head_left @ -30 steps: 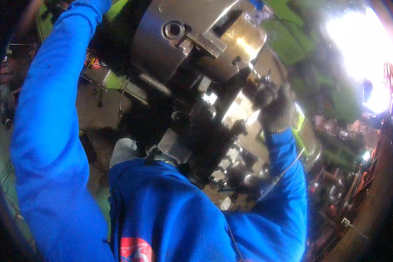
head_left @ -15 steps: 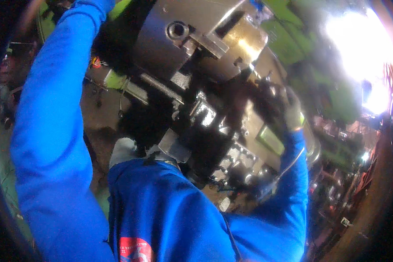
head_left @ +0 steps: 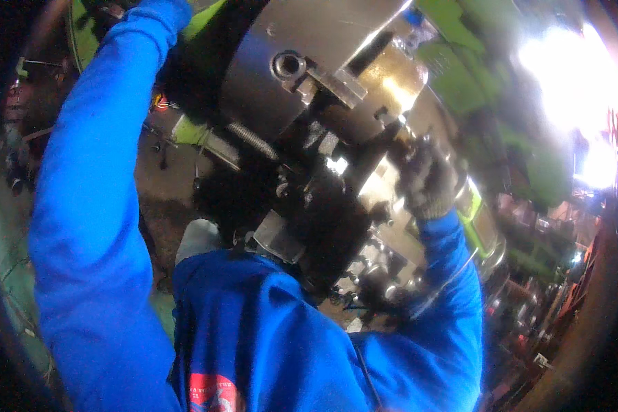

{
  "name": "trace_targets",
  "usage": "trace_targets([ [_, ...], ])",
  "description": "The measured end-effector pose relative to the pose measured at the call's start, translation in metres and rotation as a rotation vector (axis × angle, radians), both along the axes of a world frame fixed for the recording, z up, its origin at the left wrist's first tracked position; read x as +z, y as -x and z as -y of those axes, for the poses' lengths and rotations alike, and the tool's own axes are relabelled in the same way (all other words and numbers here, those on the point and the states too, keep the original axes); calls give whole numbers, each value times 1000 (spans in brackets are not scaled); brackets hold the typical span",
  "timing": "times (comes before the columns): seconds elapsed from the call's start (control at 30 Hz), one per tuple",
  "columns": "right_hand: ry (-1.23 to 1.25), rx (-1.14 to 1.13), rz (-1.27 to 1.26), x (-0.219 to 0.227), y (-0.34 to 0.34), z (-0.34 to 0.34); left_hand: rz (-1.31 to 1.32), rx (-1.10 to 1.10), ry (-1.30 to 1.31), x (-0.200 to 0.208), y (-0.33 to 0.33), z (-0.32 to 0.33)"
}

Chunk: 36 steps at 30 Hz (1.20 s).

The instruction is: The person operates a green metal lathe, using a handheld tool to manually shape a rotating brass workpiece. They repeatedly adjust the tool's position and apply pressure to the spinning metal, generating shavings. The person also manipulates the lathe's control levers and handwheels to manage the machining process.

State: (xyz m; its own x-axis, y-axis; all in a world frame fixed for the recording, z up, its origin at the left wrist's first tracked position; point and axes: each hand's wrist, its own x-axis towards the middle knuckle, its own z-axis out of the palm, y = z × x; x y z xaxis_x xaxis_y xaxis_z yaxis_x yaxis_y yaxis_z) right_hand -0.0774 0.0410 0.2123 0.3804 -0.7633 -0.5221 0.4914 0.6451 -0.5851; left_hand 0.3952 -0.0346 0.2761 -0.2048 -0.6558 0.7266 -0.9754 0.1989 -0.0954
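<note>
My right hand (head_left: 427, 180), in a dark knit work glove, is curled around something at the front of the lathe's tool post (head_left: 384, 189), just below the bright workpiece (head_left: 391, 86); the fingers look closed on a small lever or bolt head, though glare hides exactly what. My left hand is out of sight: the blue sleeve (head_left: 89, 206) runs up past the top edge, so I cannot tell whether it is open or gripping.

The steel chuck (head_left: 302, 48) fills the upper middle, one stepped jaw (head_left: 333, 81) and a square key socket (head_left: 288, 65) facing me. I judge it heavy, rigid and probably oil-slick, with hard edges; nothing here gives under the fingers. A firm hold belongs on the flat sides of the tool post, or on a key in that socket, never on the jaw corners.

Beyond are the green machine body (head_left: 199, 130), the dark floor (head_left: 158, 185) and cluttered shop racks (head_left: 529, 302) on the right.
</note>
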Motion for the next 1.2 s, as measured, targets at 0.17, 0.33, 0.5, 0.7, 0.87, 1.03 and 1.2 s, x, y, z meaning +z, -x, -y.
trace_targets([
  [0.17, 157, 329, -1011, 36, 42, 18, 15, -1, 39, -1, -4, -2],
  [0.33, 916, 381, -1892, 6, 90, 8, -19, 23, -16, -3, -4, 2],
  [0.5, 1101, 35, -1962, 6, 60, -17, -6, -18, 8, 0, -2, -2],
  [0.7, 1523, 228, -2010, 8, 107, 22, 37, 13, -32, 1, -1, -2],
  [0.87, 1585, 471, -1961, 18, 117, 43, 37, 64, -80, 0, 0, 2],
  [1.03, 1446, 335, -1990, 10, 119, 34, 37, -43, -36, 2, -1, -2],
  [1.2, 1166, 336, -2100, 11, 106, 24, -24, 79, -97, 2, 4, -4],
])
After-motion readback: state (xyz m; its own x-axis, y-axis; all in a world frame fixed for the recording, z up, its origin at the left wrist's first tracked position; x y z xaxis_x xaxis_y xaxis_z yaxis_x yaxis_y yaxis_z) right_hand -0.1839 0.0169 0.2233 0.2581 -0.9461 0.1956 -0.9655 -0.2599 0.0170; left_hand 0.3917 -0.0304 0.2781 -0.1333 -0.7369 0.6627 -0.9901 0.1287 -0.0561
